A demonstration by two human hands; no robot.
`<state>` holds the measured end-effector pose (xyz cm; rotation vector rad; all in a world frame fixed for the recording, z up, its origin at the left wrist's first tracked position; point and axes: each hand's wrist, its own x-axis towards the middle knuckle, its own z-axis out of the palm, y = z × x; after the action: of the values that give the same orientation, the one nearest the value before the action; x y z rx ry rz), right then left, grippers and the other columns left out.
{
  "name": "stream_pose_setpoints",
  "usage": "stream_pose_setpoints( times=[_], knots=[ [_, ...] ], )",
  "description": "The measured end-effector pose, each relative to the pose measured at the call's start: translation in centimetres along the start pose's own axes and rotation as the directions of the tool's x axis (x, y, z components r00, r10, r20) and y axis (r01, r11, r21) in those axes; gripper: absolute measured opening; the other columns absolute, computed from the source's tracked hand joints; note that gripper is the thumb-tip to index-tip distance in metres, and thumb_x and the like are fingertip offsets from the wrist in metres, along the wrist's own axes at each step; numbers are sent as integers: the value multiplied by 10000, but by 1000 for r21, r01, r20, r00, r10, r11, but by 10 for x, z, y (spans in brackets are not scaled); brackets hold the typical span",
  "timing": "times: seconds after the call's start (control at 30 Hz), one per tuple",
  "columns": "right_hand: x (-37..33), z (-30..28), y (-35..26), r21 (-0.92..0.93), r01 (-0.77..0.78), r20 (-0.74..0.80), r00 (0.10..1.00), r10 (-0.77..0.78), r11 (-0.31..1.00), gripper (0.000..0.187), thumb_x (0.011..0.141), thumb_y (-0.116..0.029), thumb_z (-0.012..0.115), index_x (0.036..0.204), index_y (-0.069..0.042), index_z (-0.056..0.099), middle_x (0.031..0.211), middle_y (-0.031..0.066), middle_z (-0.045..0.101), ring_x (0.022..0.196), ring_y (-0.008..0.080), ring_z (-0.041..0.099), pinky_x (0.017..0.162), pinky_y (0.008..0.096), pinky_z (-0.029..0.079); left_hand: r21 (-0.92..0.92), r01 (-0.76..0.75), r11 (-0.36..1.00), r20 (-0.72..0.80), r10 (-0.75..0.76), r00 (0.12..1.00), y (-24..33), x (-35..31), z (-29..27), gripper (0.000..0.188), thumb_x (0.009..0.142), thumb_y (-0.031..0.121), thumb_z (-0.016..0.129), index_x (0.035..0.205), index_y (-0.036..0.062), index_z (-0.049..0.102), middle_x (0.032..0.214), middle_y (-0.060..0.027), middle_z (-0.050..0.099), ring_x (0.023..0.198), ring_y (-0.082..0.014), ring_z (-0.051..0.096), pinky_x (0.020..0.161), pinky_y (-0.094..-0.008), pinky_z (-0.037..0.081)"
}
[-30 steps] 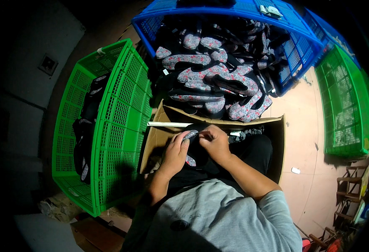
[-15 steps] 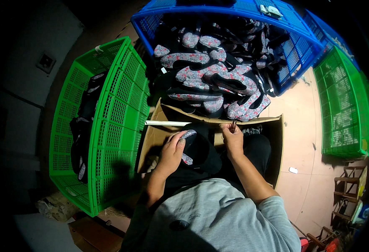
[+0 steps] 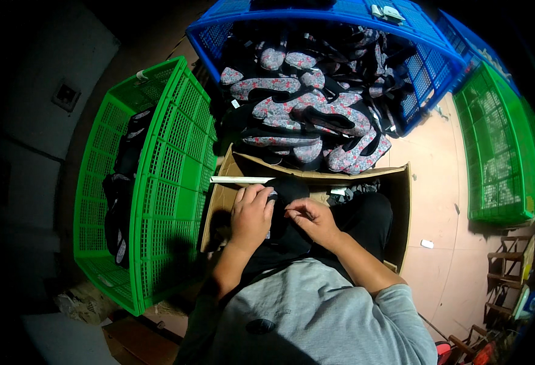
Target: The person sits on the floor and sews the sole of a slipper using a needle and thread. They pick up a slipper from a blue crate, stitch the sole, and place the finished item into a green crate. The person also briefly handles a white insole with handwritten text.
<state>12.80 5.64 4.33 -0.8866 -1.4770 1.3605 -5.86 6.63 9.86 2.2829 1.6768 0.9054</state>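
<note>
Slippers (image 3: 295, 104): floral and black, are lying heaped in and before the blue crate (image 3: 424, 76)
Green crate (image 3: 173, 182): is standing at the left, holding more dark footwear (image 3: 120, 191)
Cardboard box (image 3: 218, 205): is sitting just below the heap, beside the lap (image 3: 374, 219)
Held slipper (image 3: 281, 219): is resting over the lap between both hands, mostly hidden
Left hand (image 3: 252, 214): its fingers are clamping on the slipper's edge
Right hand (image 3: 314, 220): its fingers are curling near the slipper's dark side; cannot tell whether they are gripping anything
Close handwork: left apparently steadying, right working
Next move: probably calling for a firm left hold and precise right fingers
</note>
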Motion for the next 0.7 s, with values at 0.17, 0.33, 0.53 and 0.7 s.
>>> stream_pose_setpoints(
  times=[0.17, 0.33, 0.53, 0.7],
  knots=[
    [-2, 1, 8, -25, -28, -22, 999, 28, 999, 184, 914, -64, 599, 1092, -23, 593, 935, 88, 651, 868, 160, 640, 770, 275, 503, 72, -38, 997, -13, 39, 999, 3, 9, 7, 186, 724, 99, 734, 901, 54, 694, 882, -84, 590, 887, -296, 555, 771, -406, 455],
    [-4, -1, 9, 13, -103, -11, 995, 103, 995, 268, 974, -155, 537, 1191, -16, 464, 947, 97, 653, 854, 177, 638, 800, 291, 490, 100, -127, 987, 8, 127, 992, 11, 21, 5, 110, 721, 86, 724, 820, 55, 687, 810, -74, 581, 840, -293, 555, 738, -405, 457],
    [-1, -7, 2, -80, -134, 17, 991, 136, 988, 312, 1012, -249, 477, 1191, -9, 391, 952, 125, 646, 879, 205, 636, 812, 311, 478, -105, -35, 994, -32, 32, 999, 2, 20, 11, 59, 783, 77, 665, 821, 37, 646, 816, -105, 601, 828, -322, 567, 742, -411, 458],
    [7, -2, -7, -116, -179, 43, 982, 185, 977, 299, 1005, -265, 489, 1146, -16, 401, 927, 151, 643, 864, 275, 638, 784, 347, 478, -188, 61, 980, -20, -66, 998, -4, 23, 12, 68, 836, 79, 616, 854, 14, 607, 827, -131, 606, 823, -340, 574, 747, -406, 456]
  ],
)
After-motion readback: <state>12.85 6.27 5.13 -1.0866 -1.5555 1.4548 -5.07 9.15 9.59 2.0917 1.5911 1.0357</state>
